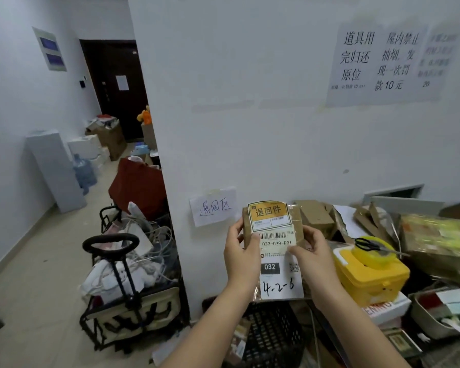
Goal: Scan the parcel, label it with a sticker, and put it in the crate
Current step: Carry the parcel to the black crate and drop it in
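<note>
Both hands, left hand [241,251] and right hand [312,254], hold parcel [275,245] upright (sticker [268,215] faces eyes); crate [272,338] waits at 6 o'clock.

A white wall [250,128] carries printed paper notices [383,65] at upper right and a small handwritten sign [213,207] lower down. A yellow plastic box [369,274] has black scissors [375,245] lying on top. At left, a folding cart [128,309] holds tangled cables, with a blue water jug [84,172] and a dark door [117,86] beyond.
</note>
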